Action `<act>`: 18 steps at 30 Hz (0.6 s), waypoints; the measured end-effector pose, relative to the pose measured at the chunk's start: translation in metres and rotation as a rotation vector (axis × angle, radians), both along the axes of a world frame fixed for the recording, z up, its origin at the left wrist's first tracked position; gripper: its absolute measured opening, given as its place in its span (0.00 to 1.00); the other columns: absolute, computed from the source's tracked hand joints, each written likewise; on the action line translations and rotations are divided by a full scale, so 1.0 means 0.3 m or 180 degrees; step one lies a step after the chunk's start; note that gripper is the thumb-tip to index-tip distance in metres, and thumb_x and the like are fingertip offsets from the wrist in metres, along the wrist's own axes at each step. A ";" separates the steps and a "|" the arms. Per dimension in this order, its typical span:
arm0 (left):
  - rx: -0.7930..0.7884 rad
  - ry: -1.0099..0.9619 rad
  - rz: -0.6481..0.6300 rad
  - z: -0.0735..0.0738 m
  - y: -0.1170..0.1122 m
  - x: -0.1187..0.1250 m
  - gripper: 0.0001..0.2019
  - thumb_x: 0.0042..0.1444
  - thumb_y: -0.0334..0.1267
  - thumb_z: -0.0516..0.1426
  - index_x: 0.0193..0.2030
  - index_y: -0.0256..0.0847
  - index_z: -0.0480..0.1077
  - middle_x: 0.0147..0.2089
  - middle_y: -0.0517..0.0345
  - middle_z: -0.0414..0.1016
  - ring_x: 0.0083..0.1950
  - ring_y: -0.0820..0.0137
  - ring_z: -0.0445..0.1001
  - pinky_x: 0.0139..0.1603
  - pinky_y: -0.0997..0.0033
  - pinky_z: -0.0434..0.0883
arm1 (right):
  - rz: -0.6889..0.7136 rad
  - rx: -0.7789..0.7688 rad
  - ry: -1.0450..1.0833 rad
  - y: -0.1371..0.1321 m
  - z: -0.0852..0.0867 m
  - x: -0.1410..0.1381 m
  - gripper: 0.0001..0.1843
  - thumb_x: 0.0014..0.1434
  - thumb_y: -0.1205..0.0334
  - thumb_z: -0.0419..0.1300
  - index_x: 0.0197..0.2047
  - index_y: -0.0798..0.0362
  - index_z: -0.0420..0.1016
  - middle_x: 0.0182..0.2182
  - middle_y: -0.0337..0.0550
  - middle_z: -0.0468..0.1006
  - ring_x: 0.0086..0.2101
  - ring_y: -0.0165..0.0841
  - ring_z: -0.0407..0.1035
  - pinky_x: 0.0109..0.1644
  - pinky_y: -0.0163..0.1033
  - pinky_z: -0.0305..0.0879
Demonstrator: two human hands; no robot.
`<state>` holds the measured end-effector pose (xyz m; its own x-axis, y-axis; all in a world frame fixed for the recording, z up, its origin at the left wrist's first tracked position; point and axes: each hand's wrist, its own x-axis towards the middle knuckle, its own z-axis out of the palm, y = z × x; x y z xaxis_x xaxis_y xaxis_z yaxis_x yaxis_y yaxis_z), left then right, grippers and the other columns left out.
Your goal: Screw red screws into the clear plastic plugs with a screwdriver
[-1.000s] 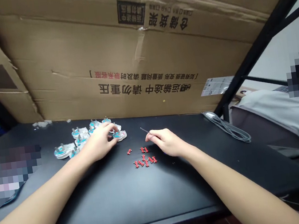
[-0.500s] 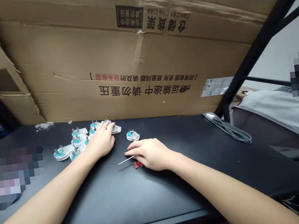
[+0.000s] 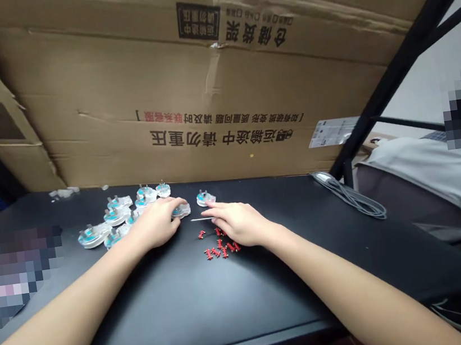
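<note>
A black table (image 3: pixel 180 303) carries a cluster of several white-and-teal plug parts (image 3: pixel 113 219) with metal prongs. My left hand (image 3: pixel 156 223) lies at the cluster's right edge, its fingers closed over one plug part (image 3: pixel 181 210). A single plug part (image 3: pixel 205 199) stands apart, just beyond my right hand (image 3: pixel 237 223). The right hand pinches a thin metal pin (image 3: pixel 200 219) that points left along the table, with its fingertips close to the single plug part. Several small red pieces (image 3: pixel 220 248) lie scattered just under and in front of the right hand.
A big cardboard box (image 3: pixel 212 95) with printed text walls off the back of the table. A grey cable (image 3: pixel 350 197) lies coiled at the right by a black frame post (image 3: pixel 392 77). Another person's grey sleeve (image 3: pixel 439 179) is at the far right. Small white bits (image 3: pixel 63 192) sit back left.
My right hand moved up off the red pieces toward the single plug part, uncovering them, and the pin moved up with it. My left hand slid right onto a plug part.
</note>
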<state>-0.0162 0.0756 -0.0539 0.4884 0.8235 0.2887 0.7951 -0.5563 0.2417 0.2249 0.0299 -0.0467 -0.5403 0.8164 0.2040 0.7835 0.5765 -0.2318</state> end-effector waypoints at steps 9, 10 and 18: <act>-0.0216 -0.0285 0.0127 0.003 -0.035 0.016 0.22 0.58 0.46 0.54 0.54 0.34 0.73 0.57 0.35 0.76 0.60 0.44 0.72 0.61 0.44 0.67 | 0.0474 0.0078 0.0181 -0.025 -0.010 -0.034 0.13 0.64 0.60 0.60 0.50 0.42 0.80 0.49 0.37 0.79 0.41 0.32 0.75 0.42 0.37 0.65; -0.0237 -0.0344 0.0141 0.006 -0.034 0.017 0.21 0.58 0.47 0.55 0.51 0.34 0.74 0.55 0.34 0.77 0.59 0.42 0.73 0.60 0.42 0.67 | 0.0466 0.0073 0.0200 -0.022 -0.014 -0.045 0.11 0.63 0.61 0.60 0.48 0.42 0.81 0.47 0.37 0.79 0.40 0.32 0.75 0.40 0.36 0.64; -0.0554 -0.1269 -0.0240 0.073 -0.094 0.046 0.17 0.61 0.50 0.55 0.47 0.40 0.71 0.48 0.48 0.80 0.48 0.58 0.80 0.51 0.57 0.76 | 0.0189 0.0373 0.0917 -0.026 -0.021 -0.025 0.22 0.62 0.60 0.62 0.60 0.45 0.72 0.35 0.38 0.78 0.32 0.29 0.69 0.38 0.35 0.63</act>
<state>-0.0022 0.0474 -0.0321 0.4276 0.8428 0.3269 0.5793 -0.5330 0.6167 0.2175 0.0220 -0.0529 -0.4927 0.7469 0.4466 0.6593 0.6553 -0.3686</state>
